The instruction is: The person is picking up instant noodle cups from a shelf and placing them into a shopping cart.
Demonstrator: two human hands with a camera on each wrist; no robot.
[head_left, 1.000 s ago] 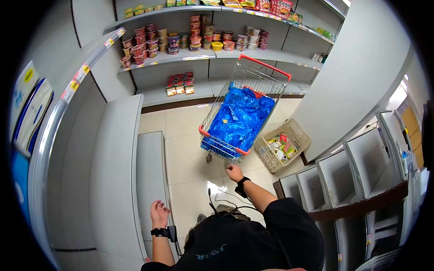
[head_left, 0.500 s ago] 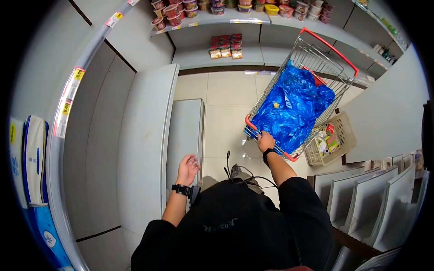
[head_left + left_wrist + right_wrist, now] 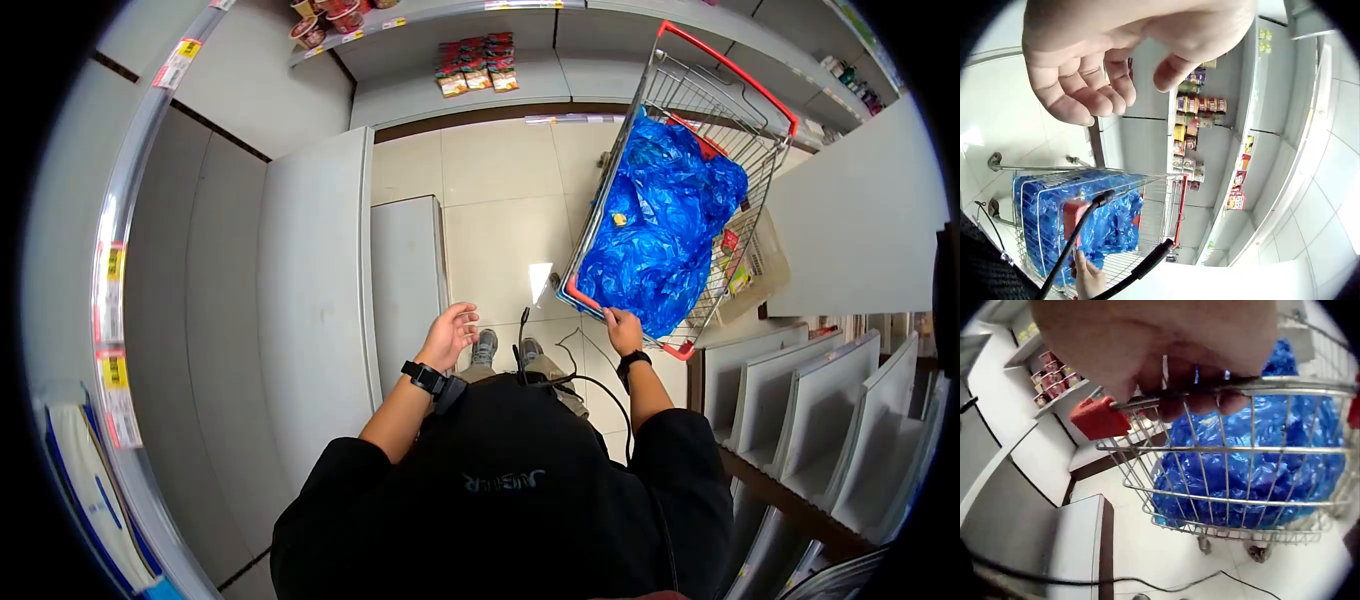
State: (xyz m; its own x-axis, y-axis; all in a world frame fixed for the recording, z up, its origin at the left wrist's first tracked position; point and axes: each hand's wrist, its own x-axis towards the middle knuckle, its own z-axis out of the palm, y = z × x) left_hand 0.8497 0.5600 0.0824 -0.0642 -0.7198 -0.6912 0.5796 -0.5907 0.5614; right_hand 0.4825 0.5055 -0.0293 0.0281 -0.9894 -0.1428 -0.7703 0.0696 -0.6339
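Observation:
My right hand point(image 3: 624, 330) grips the near rim of a wire shopping cart point(image 3: 1229, 450), between its red corner pieces. In the right wrist view the fingers curl over the top bar. Crumpled blue plastic point(image 3: 660, 220) fills much of the basket, with a small yellow bit point(image 3: 620, 220) on top. My left hand point(image 3: 452, 335) hangs in the air left of the cart, palm inward and fingers loosely bent, holding nothing. The left wrist view shows that hand point(image 3: 1116, 56) with a gap between thumb and fingers.
A beige plastic crate point(image 3: 765, 265) with packages stands right of the cart, partly behind it. Grey shelving point(image 3: 315, 260) runs along the left, with a low ledge point(image 3: 408, 255). Back shelves hold red packets point(image 3: 476, 65) and food tubs point(image 3: 1204, 104). Cables point(image 3: 560, 380) hang before my body.
My right hand has reached forward and taken hold of the cart's near rim. The cart has come nearer and turned slightly. My left hand remains in the air, holding nothing.

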